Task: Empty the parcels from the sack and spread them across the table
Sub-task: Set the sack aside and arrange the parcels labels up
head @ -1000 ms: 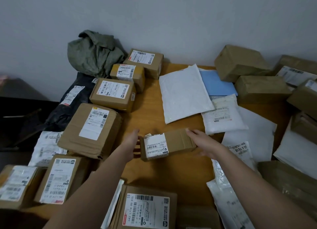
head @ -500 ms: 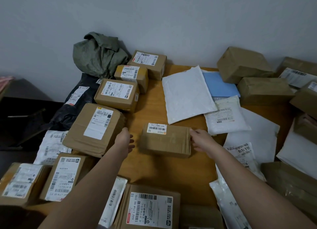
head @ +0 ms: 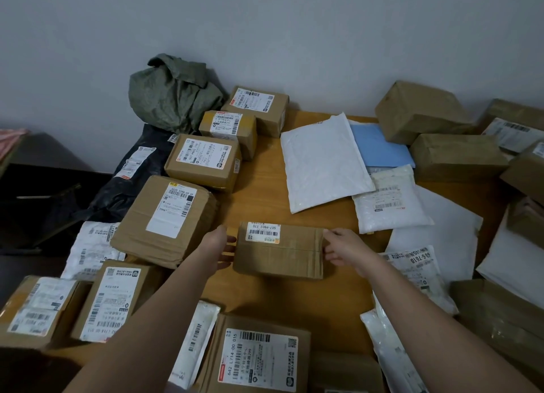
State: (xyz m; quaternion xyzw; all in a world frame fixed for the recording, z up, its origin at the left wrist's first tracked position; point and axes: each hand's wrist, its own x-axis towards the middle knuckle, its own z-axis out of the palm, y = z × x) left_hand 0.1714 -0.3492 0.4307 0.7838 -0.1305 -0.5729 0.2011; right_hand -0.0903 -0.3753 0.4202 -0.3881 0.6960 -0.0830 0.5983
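Note:
A brown cardboard box (head: 279,254) with a white barcode label lies flat on the bare middle of the wooden table (head: 259,192). My left hand (head: 216,249) presses its fingers against the box's left end. At the right end, the fingers of my right hand (head: 340,246) are on the taped edge, so the box sits clasped between both hands. The crumpled green sack (head: 173,98) slumps against the wall at the back left. Several labelled boxes and mailers lie spread around the table.
A row of labelled boxes (head: 203,163) runs along the left. White padded mailers (head: 323,163) and a blue envelope (head: 379,148) lie at the back centre, plain brown boxes (head: 456,157) at the right. A black bag (head: 129,180) hangs off the left edge. A labelled box (head: 259,357) sits nearest me.
The box was tilted up between my hands, then laid flat on the table with its label turned to the far side. My left hand came back against its left end.

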